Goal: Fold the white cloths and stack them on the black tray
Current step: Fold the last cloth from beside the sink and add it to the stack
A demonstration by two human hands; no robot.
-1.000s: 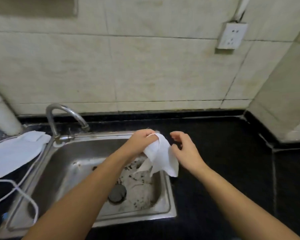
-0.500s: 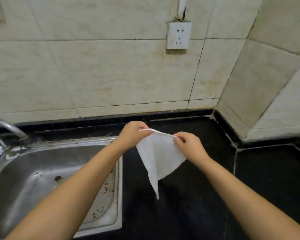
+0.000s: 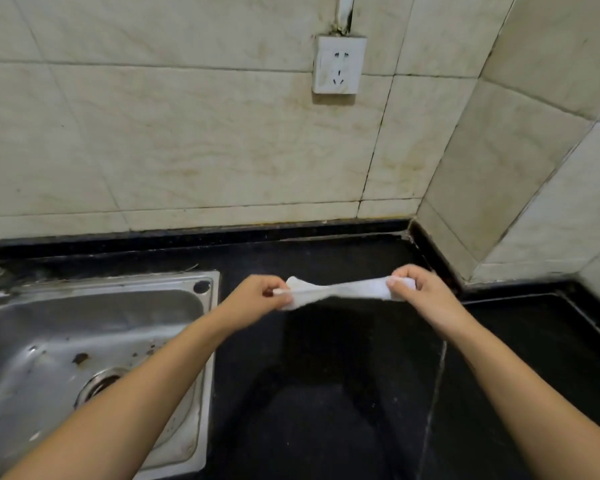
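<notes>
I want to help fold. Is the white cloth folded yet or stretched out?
Stretched out, not neatly folded. The left hand and right hand each pinch one end of the white cloth, pulling it into a narrow bunched strip above the black counter.

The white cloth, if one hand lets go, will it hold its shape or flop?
Likely flop: the white cloth bunches narrow where left hand and right hand pull it. Probably light; pinches alone hold it up.

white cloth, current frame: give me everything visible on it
The cloth is white, thin, soft-looking fabric, pulled out into a narrow, bunched horizontal strip. It hangs in the air above the black counter, right of the sink. The left hand pinches one end, the right hand the other. Nothing else touches it.
</notes>
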